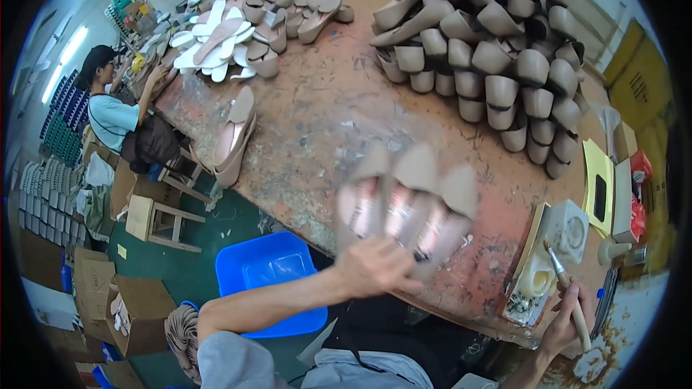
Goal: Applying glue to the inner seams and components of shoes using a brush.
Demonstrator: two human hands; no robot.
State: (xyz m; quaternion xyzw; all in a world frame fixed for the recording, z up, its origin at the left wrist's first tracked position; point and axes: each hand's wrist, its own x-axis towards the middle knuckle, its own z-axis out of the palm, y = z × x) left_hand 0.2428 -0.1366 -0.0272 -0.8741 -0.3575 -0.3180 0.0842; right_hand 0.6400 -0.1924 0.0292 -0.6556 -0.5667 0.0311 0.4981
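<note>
My left hand (378,266) is closed at the heel ends of three beige slip-on shoes (407,205), a little blurred, with toes pointing away from me over the worn table (310,144). Pinkish insoles show inside them. At the right, my right hand (566,320) grips a wooden-handled brush (558,266), bristles up and leaning left. The brush reaches over a tray (510,295) that holds a cup of pale, glue-like stuff (536,278). Beside the cup stands a whitish crusted block (566,230).
A tall pile of beige shoes (497,50) fills the back right. White insoles (216,39) and more shoes lie back left; another pair (236,137) sits at the left edge. Below are a blue bin (267,266) and a stool (162,220). A co-worker (112,112) sits far left.
</note>
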